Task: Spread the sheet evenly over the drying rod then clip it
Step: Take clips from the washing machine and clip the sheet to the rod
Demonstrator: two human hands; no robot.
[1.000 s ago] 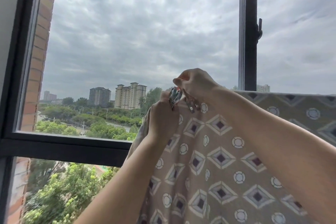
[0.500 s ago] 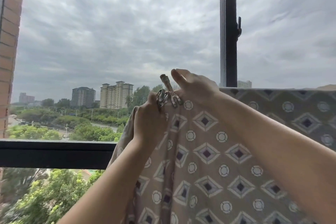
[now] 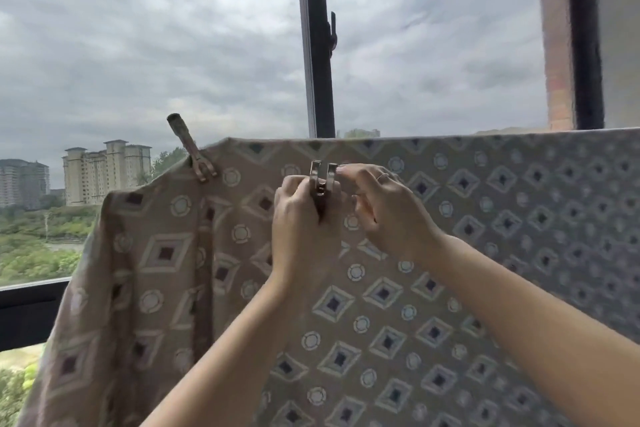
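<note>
A beige sheet (image 3: 485, 218) with diamond and circle prints hangs over a drying rod that it hides; its top edge runs across the middle of the view. One metal clip (image 3: 194, 152) sits clamped on the sheet's top left corner, its handle tilted up and left. Both hands are raised in front of the sheet, below its top edge, holding a second metal clip (image 3: 322, 180) between them. My left hand (image 3: 301, 229) grips its lower part. My right hand (image 3: 384, 204) pinches its upper right arm with the fingertips.
Behind the sheet is a large window with a black vertical frame bar (image 3: 317, 45) carrying a handle, and a black sill (image 3: 31, 312) at lower left. A brick pillar (image 3: 557, 45) stands at upper right. Outside are tower blocks, trees and grey sky.
Both hands have left the first clip, which stays clamped at the sheet's left end, and moved right along the sheet. They now hold a second clip. The view swung right.
</note>
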